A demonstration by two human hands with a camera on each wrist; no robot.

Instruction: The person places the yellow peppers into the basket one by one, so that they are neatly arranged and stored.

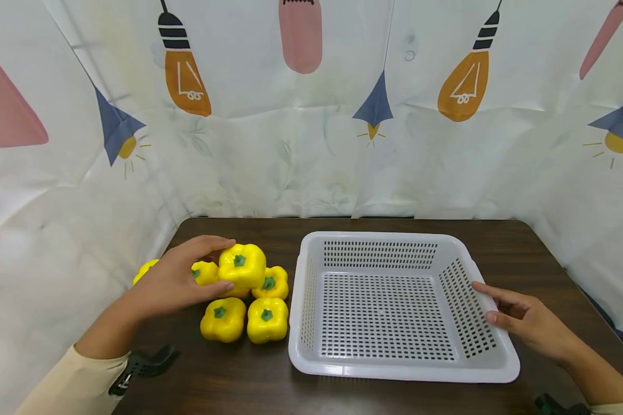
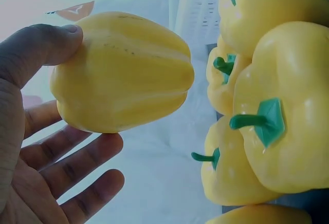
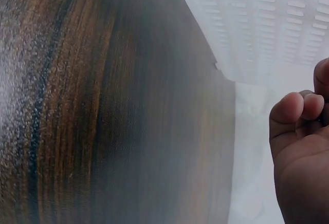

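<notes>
The left hand (image 1: pixel 171 279) pinches a yellow bell pepper (image 1: pixel 246 265), a slim gap from the white perforated basket (image 1: pixel 381 311), whose right rim (image 1: pixel 505 346) the right hand (image 1: pixel 524 320) touches with relaxed fingers.

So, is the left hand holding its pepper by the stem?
No, the left hand grips its pepper by the sides, not the stem.

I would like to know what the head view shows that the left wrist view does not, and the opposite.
Only the head view: the right hand at the right rim of the white basket, and orange light-bulb prints. Only the left wrist view: small dark marks on the side of the held yellow pepper. Both: the left hand holding this pepper, other yellow peppers, and at least part of the basket.
</notes>
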